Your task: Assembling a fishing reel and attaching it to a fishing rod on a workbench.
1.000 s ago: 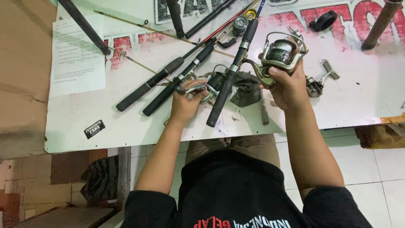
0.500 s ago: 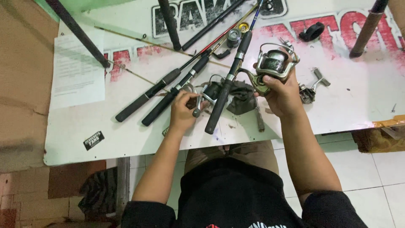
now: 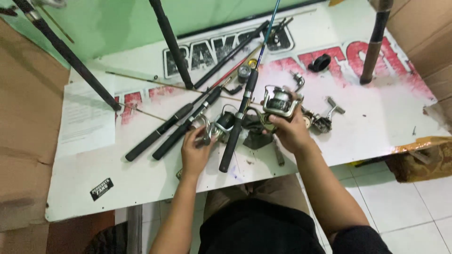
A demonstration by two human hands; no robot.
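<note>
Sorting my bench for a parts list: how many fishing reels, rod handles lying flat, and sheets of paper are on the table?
Fishing reels: 3 (silver reel in right hand, reel at left hand, reel on table)
Rod handles lying flat: 3
Paper sheets: 1
Total: 7

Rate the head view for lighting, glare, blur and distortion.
Head view: even, soft lighting, faint shadows under the rods; no strong glare on the white table; the silver reel in the right hand and the left hand look slightly soft; wide-angle bend shows at the table edges.
</note>
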